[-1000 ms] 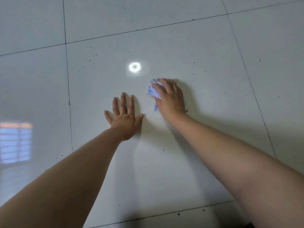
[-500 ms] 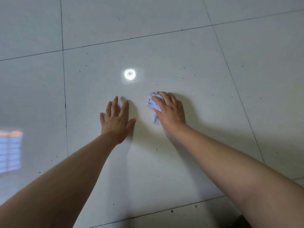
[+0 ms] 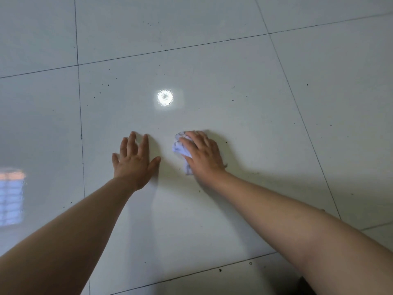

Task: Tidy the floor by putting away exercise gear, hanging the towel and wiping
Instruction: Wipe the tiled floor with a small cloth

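Left hand (image 3: pixel 133 161): flat on floor (image 3: pixel 234 199), fingers straight, centre frame. Right hand (image 3: pixel 203 155): grip curled over crumpled white rag (image 3: pixel 179 146), pressing it to floor, just right of centre.

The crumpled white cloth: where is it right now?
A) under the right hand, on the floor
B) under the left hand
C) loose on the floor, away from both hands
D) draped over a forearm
A: the right hand holds the crumpled cloth down on the floor, while the left hand rests flat and bare.
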### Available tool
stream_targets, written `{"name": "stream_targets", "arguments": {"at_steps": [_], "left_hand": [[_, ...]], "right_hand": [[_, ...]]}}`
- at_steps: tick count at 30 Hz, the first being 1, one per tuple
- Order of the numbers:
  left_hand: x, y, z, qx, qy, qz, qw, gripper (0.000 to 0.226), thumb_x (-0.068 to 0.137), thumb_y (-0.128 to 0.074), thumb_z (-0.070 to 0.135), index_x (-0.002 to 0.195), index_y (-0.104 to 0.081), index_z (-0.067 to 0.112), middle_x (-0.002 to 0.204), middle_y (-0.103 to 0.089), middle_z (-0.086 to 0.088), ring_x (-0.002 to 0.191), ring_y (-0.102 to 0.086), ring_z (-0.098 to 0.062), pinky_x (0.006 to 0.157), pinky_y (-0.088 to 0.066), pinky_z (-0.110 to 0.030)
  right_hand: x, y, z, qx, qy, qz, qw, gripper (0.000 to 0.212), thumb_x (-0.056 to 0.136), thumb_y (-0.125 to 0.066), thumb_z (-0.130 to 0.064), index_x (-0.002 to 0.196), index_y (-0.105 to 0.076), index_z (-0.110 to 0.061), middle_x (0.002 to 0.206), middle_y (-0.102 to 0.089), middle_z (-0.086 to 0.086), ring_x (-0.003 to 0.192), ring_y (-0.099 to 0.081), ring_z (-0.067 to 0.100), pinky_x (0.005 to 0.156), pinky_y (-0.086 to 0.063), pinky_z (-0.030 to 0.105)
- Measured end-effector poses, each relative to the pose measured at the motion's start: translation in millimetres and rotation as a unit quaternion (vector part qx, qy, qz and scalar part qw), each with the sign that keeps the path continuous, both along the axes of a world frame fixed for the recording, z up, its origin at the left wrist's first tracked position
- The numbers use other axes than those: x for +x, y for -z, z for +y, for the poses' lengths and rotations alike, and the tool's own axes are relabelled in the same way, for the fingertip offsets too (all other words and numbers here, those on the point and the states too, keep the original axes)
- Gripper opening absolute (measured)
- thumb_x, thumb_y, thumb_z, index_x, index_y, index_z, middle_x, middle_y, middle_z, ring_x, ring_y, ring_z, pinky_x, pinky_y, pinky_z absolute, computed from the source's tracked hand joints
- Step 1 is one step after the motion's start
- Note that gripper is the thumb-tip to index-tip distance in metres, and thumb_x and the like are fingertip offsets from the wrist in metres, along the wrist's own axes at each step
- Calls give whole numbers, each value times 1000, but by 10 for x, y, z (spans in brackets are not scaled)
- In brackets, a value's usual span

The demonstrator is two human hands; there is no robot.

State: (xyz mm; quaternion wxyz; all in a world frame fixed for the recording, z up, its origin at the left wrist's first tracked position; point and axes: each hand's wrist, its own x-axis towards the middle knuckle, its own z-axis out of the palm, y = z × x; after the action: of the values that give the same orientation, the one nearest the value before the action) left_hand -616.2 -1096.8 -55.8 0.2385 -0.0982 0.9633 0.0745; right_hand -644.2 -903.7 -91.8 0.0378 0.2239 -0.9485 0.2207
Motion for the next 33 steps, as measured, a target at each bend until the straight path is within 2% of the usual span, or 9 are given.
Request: {"name": "stream_targets", "arguments": {"at_steps": [2, 4, 7, 10, 16, 22, 26, 30, 33], "left_hand": [[13, -15, -29, 9, 5, 7, 1000, 73, 92, -33, 55, 148, 5, 28, 157, 15, -4, 144, 12, -24, 113, -9, -53], [36, -39, -67, 12, 15, 9, 1000, 74, 92, -36, 54, 149, 4, 28, 157, 15, -4, 145, 11, -24, 114, -10, -52], [37, -53, -89, -15, 23, 3, 1000, 75, 91, -34, 57, 148, 6, 30, 156, 18, -5, 144, 14, -26, 114, -10, -53], [-41, -52, -47, -23, 18, -8, 1000, 74, 92, -33, 57, 148, 7, 28, 156, 18, -4, 144, 13, -27, 113, -12, -53], [-78, -20, -64, -6, 15, -22, 1000, 74, 93, -31, 55, 147, 12, 28, 156, 20, -3, 144, 14, -26, 114, -12, -51], [-62, 22, -74, -1, 11, -7, 1000, 74, 93, -30, 58, 147, 13, 30, 156, 20, -2, 144, 15, -26, 115, -9, -51], [-54, 27, -75, -4, 15, -1, 1000, 74, 93, -30, 58, 147, 12, 30, 156, 18, -2, 144, 14, -26, 115, -9, -52], [-52, 34, -78, -1, 12, 4, 1000, 74, 93, -30, 58, 147, 11, 29, 157, 18, -3, 144, 14, -27, 114, -9, -52], [-35, 41, -70, -7, 15, 3, 1000, 73, 93, -29, 57, 148, 10, 29, 156, 18, -4, 144, 15, -27, 114, -8, -52]], "right_hand": [[44, 24, -40, 7, -57, 1, 998, 52, 70, -45, -25, 121, -58, -19, 124, -56, 4, 114, -51, 27, 81, -46, 35], [-31, 48, -13, 0, -66, 12, 998, 49, 70, -47, -26, 117, -61, -20, 123, -58, 4, 113, -52, 27, 80, -46, 34], [-277, 46, 43, -16, 41, 4, 999, 42, 73, -61, -20, 116, -62, -19, 124, -58, 5, 113, -54, 30, 84, -45, 36], [-405, 15, -98, -5, 124, -44, 991, 44, 78, -64, -19, 122, -58, -18, 129, -54, 4, 117, -49, 31, 92, -42, 40], [-147, 36, 51, 2, -85, 38, 996, 42, 76, -51, -27, 115, -61, -18, 120, -60, 5, 109, -53, 27, 86, -39, 35], [-709, 80, 111, -27, 87, 21, 996, 41, 80, -60, -22, 120, -58, -16, 125, -57, 4, 112, -50, 28, 89, -36, 33], [-1214, 19, -247, -55, 156, -24, 986, 39, 85, -53, -31, 118, -60, -11, 121, -58, 8, 110, -51, 33, 90, -36, 34], [-1175, 4, -639, -22, 20, -36, 999, 40, 83, -55, -28, 120, -59, -12, 127, -56, 9, 113, -50, 35, 92, -41, 39], [-869, 25, -583, -19, -70, 6, 997, 42, 82, -48, -32, 117, -61, -13, 121, -59, 9, 107, -55, 34, 89, -46, 39]]}}
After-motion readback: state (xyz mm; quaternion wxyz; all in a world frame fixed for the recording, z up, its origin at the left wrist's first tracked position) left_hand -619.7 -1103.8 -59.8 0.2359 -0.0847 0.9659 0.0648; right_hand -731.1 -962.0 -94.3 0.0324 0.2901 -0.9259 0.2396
